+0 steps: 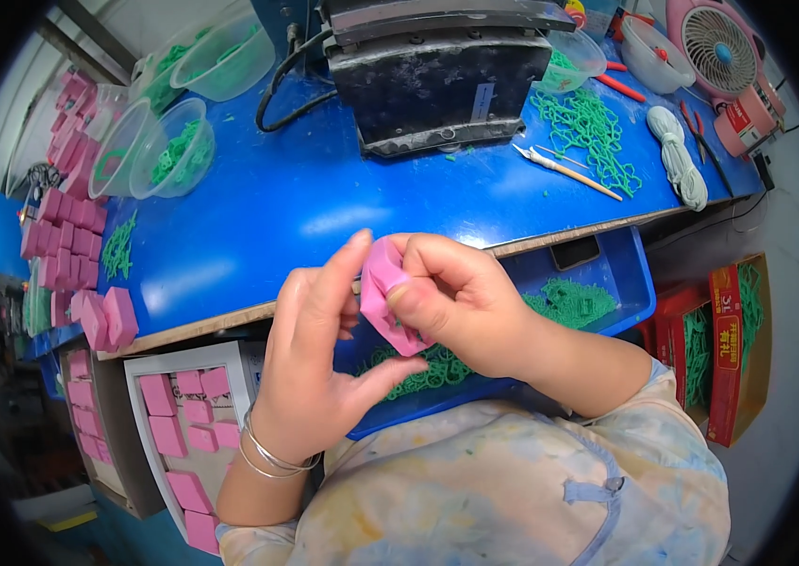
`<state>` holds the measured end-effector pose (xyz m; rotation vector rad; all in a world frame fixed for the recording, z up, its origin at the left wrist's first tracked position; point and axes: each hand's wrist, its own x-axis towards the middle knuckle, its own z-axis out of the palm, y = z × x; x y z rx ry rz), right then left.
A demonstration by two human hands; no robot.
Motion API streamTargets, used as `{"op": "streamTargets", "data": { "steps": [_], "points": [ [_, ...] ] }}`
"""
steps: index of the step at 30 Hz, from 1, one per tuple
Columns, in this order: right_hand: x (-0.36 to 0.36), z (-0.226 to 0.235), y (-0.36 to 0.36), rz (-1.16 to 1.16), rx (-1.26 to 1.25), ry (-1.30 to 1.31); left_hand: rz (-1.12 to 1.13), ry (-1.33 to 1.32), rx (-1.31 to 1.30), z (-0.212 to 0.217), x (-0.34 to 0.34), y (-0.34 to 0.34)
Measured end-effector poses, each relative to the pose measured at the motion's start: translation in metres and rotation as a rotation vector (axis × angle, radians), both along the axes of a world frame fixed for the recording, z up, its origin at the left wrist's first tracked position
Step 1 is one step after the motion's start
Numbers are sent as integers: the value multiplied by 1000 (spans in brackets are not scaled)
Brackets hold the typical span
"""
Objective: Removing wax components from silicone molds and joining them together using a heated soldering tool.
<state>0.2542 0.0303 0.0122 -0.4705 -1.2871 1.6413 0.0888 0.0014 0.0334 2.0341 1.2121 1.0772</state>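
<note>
A soft pink silicone mould [379, 294] is bent between the thumb and fingers of my right hand [475, 307], held above the front edge of the table. My left hand [305, 363] is beside it, fingers and thumb spread around its left side. Whether the left fingertips touch the mould I cannot tell. Below my hands lie many small green pieces [432, 373] in a blue tray [640, 274], partly hidden by my hands and right forearm.
A black machine [437, 90] stands on the blue table [277, 226]. Pink blocks [65, 236] are stacked at left, near clear tubs [173, 156]. A white box [149, 363] holds pink blocks. At right are green loops [598, 132], a knife [569, 172], cord [673, 156], pliers [699, 141] and a red box [725, 349].
</note>
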Motion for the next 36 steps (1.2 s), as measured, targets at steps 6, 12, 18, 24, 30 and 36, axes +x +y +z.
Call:
{"op": "streamTargets", "data": {
  "steps": [6, 12, 18, 24, 30, 36],
  "points": [
    [5, -1, 3, 16, -193, 28, 35, 74, 347, -1, 1, 10],
    [-3, -6, -7, 57, -195, -1, 54, -94, 339, -20, 23, 1],
    [-5, -10, -9, -37, -174, 27, -107, -140, 266, -24, 31, -3],
    [-4, -12, -12, -252, 252, -142, -89, -154, 191, -15, 29, -5],
    [-2, -13, -16, -349, 511, -259, 11, -130, 80, -6, 28, -12],
    [1, 4, -23, -158, -247, 126, 105, -411, -142, -1, 26, -16]
  ]
}}
